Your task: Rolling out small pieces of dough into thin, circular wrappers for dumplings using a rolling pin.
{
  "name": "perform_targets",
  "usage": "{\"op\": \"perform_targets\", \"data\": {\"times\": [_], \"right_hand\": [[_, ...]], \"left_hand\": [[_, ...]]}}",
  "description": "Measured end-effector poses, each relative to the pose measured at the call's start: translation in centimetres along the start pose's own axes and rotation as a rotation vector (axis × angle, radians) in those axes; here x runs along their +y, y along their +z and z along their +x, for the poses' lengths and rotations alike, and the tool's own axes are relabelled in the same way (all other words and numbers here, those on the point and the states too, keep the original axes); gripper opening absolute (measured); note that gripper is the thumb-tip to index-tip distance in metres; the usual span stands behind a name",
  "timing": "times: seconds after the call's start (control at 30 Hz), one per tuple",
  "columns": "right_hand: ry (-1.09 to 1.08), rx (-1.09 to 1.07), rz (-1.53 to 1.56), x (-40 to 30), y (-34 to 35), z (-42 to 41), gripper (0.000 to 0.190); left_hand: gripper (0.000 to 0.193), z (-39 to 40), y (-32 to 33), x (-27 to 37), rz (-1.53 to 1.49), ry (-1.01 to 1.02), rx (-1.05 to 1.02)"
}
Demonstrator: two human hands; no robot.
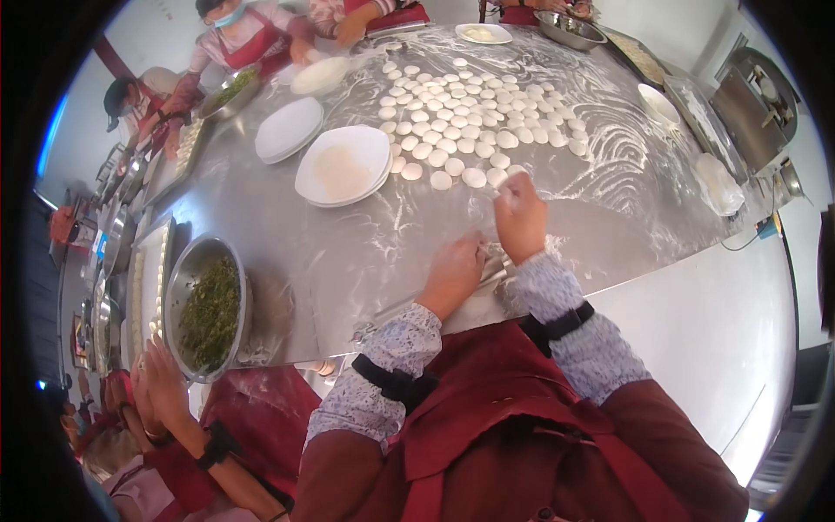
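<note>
My left hand (455,273) is low over the near edge of the metal table (274,261), its fingers curled beside a shiny metal object (494,271) that my arms partly hide. Farther forward, my right hand (520,218) is bent with its fingers drawn in, blurred, at the near edge of the spread of dough rounds (476,177). A whitish patch shows by its fingertips; whether it is held dough or flour I cannot tell. Many flat white dough rounds lie close together beyond my hands on the floured metal.
Stacked white plates (342,166) are left of the dough, with more plates (289,130) behind. A steel bowl of chopped green filling (209,307) stands left, near a co-worker's hands (160,385). A tray (150,274) holds small dough pieces. A plastic bag (716,184) lies right.
</note>
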State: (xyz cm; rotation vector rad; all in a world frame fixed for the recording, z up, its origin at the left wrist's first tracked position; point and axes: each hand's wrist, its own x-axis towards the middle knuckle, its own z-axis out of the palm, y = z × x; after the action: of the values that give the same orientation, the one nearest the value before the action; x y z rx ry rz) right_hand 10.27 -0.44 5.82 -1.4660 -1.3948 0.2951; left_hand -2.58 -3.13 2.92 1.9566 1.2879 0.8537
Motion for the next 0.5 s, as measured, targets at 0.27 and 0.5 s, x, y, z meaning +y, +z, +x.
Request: {"op": "perform_targets", "data": {"times": [0.27, 0.5], "right_hand": [[0.046, 0.052, 0.118, 0.3, -3.4, -3.6, 0.009], [-0.093, 0.057, -0.010, 0.6, -0.9, -1.2, 0.009]], "left_hand": [[0.014, -2.3, -1.3, -0.2, -0.047, -0.068, -0.150], [0.014, -0.6, -0.2, 0.3, 0.068, 0.026, -0.089]]}}
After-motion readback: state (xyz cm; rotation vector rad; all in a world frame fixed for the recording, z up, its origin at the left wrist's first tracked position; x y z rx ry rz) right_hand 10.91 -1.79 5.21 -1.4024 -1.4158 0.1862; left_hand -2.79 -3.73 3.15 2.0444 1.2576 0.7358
